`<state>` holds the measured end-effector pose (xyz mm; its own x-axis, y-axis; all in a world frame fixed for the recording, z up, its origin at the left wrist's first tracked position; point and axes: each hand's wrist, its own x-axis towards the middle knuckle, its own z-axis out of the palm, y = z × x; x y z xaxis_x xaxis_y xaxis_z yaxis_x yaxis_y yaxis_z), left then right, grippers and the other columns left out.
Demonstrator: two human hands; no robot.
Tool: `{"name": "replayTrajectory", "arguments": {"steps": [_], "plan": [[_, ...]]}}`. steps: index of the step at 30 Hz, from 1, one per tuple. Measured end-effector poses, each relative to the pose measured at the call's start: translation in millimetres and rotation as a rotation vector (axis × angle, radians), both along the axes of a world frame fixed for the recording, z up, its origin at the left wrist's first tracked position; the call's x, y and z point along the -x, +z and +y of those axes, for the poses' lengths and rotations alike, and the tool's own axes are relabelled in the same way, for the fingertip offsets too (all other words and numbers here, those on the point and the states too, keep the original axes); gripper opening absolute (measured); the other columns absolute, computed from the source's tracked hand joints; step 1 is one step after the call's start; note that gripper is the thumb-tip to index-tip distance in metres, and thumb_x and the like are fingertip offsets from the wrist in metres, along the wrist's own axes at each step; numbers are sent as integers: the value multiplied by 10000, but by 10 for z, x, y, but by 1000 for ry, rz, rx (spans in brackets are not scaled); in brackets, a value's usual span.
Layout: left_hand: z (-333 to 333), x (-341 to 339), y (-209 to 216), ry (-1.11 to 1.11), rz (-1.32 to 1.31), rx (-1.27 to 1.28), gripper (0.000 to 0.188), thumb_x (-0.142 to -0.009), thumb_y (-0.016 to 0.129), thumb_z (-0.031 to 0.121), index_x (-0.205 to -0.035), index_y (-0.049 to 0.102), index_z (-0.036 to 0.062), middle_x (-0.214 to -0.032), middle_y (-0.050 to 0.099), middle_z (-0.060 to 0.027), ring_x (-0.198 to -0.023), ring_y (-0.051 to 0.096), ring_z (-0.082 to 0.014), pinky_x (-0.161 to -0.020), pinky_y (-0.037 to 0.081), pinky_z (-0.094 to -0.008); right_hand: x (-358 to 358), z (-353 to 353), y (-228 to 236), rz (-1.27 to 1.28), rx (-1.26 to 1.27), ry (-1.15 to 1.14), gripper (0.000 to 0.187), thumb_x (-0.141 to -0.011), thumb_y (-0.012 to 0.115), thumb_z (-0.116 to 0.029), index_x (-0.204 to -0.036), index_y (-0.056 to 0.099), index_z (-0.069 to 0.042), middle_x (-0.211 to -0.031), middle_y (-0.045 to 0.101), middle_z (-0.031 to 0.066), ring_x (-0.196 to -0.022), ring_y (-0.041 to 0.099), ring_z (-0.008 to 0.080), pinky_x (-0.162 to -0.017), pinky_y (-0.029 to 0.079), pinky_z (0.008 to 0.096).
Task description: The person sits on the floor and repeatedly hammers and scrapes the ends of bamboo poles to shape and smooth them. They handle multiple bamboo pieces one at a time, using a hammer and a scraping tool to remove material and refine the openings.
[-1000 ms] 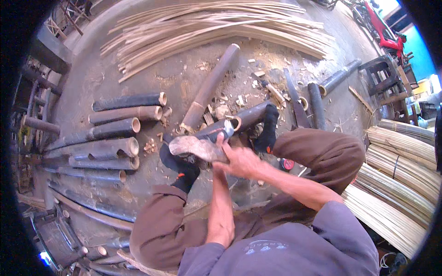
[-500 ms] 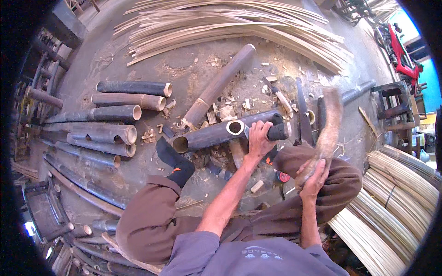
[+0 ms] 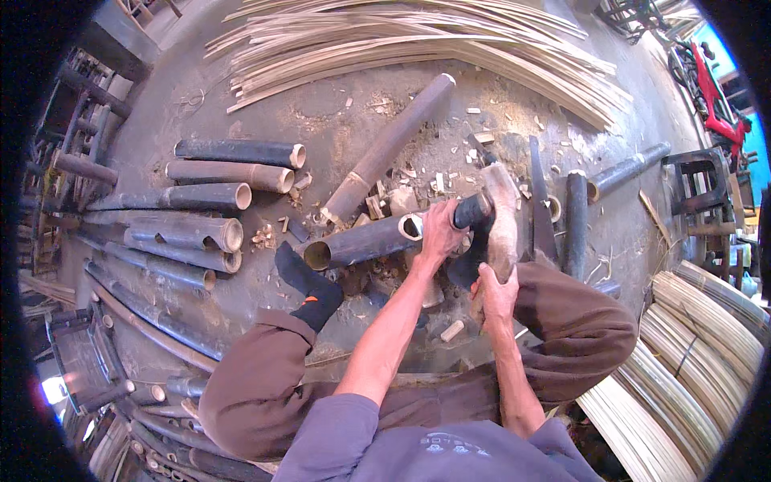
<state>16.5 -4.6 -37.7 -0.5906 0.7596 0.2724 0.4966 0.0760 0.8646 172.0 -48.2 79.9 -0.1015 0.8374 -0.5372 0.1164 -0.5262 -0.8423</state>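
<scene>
A dark bamboo tube (image 3: 361,243) lies across the floor before me, with a pale-edged hole cut in its upper side. My left hand (image 3: 440,234) is closed around a chisel (image 3: 469,212), whose handle has a black wrapping; its blade end at the hole is hidden by the hand. In my right hand (image 3: 497,294) is a rough wooden club (image 3: 504,217), held upright with its thick part against or right beside the chisel's butt. My socked left foot (image 3: 317,297) rests near the tube's open left end.
Several cut bamboo tubes (image 3: 193,197) lie at the left. A longer brown tube (image 3: 393,145) slants away behind the work. Wood chips, a saw (image 3: 540,193) and split bamboo strips (image 3: 418,36) are farther off. Strip bundles (image 3: 691,345) lie at the right, below a dark stool (image 3: 699,189).
My right hand has swung the club leftward, from above my right knee to the chisel's butt. My left hand has shifted slightly left, keeping hold of the chisel.
</scene>
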Motion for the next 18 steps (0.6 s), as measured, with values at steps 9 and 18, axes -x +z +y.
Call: {"name": "replayTrajectory", "arguments": {"steps": [9,18], "plan": [[-684,836,989,248,-755,-294,341,-830,754,217,-1072,606,27,-926,640,-40,-854,599,-135,-759,485,-301,66,-380,183,-88,-275,220,538,-837,691,-136,-1286,441,24,-1136,628,166,-1034,601,235,-935,464,355],[-1184,540,-24,161,-1218,-523,258,-829,665,4,-1067,579,54,-1074,650,-108,-1018,602,-201,-945,487,-387,859,-1130,903,313,-726,1117,768,-777,748,-451,-1381,428,-101,-1046,629,232,-1085,580,436,-781,549,456]]}}
